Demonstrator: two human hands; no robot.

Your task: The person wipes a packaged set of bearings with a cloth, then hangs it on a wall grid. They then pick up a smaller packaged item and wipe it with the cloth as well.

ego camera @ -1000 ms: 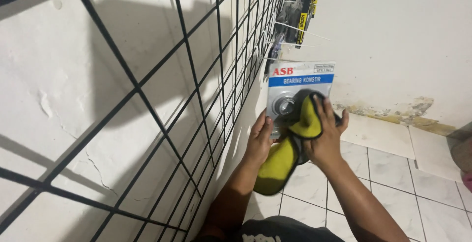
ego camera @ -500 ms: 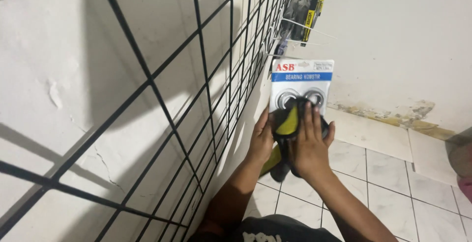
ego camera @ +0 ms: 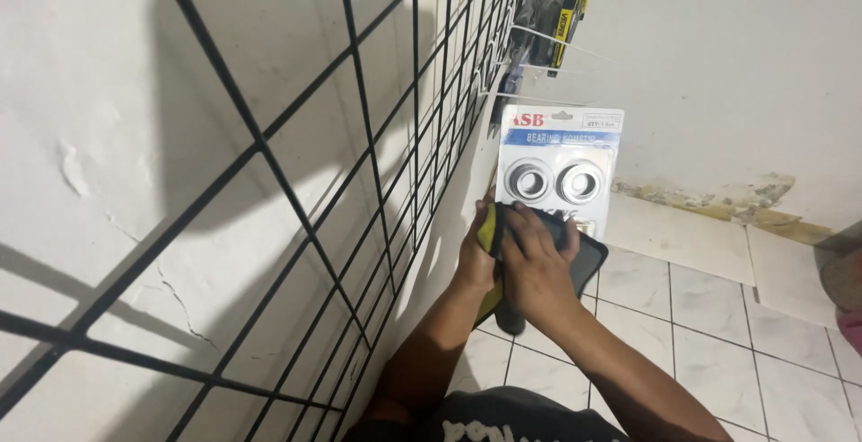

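A blister pack with a white and blue card and two silver rings under clear plastic stands upright in front of me. My left hand grips its lower left edge. My right hand presses a black and yellow cloth against the lower part of the pack. The cloth hides the bottom of the card, and one end of it hangs down below my hands.
A black wire grid panel runs along the white wall on my left. More packaged goods hang from hooks at its far end. White floor tiles lie below, and a white wall with peeling paint stands behind.
The cloth has moved down from the two rings to the bottom of the pack, so both rings now show. My right hand went down with it.
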